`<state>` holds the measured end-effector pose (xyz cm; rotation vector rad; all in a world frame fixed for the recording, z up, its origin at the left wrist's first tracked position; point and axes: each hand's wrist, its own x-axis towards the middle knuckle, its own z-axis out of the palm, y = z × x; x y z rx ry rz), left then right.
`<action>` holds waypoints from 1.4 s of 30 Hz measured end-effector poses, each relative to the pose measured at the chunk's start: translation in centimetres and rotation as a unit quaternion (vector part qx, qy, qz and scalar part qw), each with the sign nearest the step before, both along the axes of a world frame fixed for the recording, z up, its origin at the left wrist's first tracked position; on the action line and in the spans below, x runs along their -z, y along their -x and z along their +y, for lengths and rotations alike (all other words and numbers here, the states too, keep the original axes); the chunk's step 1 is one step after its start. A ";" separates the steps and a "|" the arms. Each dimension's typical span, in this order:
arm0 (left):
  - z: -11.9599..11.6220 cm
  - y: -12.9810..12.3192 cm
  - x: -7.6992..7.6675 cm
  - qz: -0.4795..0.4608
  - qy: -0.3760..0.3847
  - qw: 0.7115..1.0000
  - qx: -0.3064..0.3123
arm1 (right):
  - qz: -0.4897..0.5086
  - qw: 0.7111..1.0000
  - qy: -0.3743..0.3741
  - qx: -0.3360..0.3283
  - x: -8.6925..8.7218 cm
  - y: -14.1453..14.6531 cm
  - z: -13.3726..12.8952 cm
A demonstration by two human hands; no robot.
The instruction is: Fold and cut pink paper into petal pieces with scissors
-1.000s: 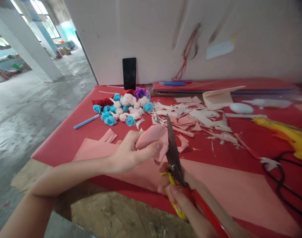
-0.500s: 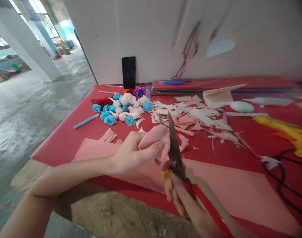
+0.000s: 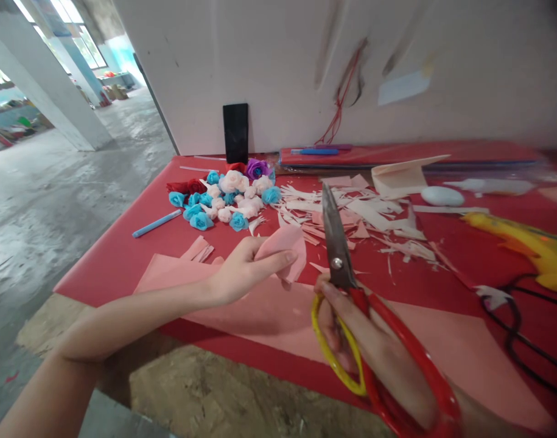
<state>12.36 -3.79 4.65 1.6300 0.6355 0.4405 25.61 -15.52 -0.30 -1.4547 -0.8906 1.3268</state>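
My left hand (image 3: 251,267) pinches a rounded pink paper piece (image 3: 287,243) between thumb and fingers above the table. To its right, my right hand (image 3: 364,334) is wrapped round scissors (image 3: 339,243) with red and yellow handles. The blades are together, point away from me and stand apart from the paper piece. Beneath both hands lies a long pink paper sheet (image 3: 433,334). Paper scraps (image 3: 360,210) are heaped beyond the scissors. Blue, white, red and purple paper flowers (image 3: 232,194) sit past my left hand.
A black phone (image 3: 235,132) leans upright at the back of the red table (image 3: 114,231). A blue pen (image 3: 156,224) lies at the left. At the right are a yellow glue gun (image 3: 529,240), a black cord (image 3: 511,328) and a white oval object (image 3: 442,196).
The scissors have moved away from the paper piece to the right, and their blades have closed. A small pink cutting now lies on the table between my hands.
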 end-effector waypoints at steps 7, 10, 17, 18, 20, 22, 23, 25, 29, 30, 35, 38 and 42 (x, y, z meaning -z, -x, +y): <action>-0.6 0.1 0.7 0.030 -0.053 0.998 0.035 | 0.115 0.991 -0.005 0.063 -1.7 -1.2 1.5; -1.0 0.2 0.5 0.054 -0.076 0.993 0.067 | 0.052 0.994 -0.070 0.059 -2.8 -1.2 1.4; -1.7 0.0 0.3 0.034 -0.147 0.983 0.101 | 0.037 0.991 -0.115 0.057 -3.9 -1.1 1.3; -1.8 -0.1 0.4 0.031 -0.153 0.983 0.098 | 0.033 0.991 -0.112 0.060 -4.0 -1.1 1.2; -1.8 -0.2 0.5 0.033 -0.162 0.981 0.098 | 0.035 0.993 -0.095 0.054 -4.2 -1.0 1.2; -1.8 -0.2 0.7 0.038 -0.166 0.981 0.094 | 0.048 0.994 -0.081 0.056 -4.3 -0.8 1.2; -1.8 -0.2 0.7 0.039 -0.166 0.981 0.090 | 0.057 0.993 -0.082 0.063 -4.3 -0.7 1.2; -1.8 -0.2 0.9 0.042 -0.161 0.982 0.087 | 0.072 0.990 -0.095 0.079 -4.2 -0.7 1.4; -2.0 -0.2 1.1 0.038 -0.156 0.981 0.106 | 0.074 0.989 -0.106 0.072 -3.8 -1.0 1.5; -2.1 -0.3 1.0 0.036 -0.165 0.979 0.111 | 0.069 0.990 -0.100 0.069 -3.8 -1.1 1.4; -2.1 -0.3 1.0 0.024 -0.284 0.952 0.109 | 0.053 0.993 -0.081 0.060 -4.1 -1.3 1.2; -1.9 -0.1 1.3 0.020 -0.328 0.938 0.108 | 0.021 0.991 -0.120 0.045 -4.1 -1.2 1.2; -1.5 0.3 1.5 0.002 -0.324 0.935 0.142 | -0.065 0.980 -0.185 0.029 -3.1 -1.3 1.4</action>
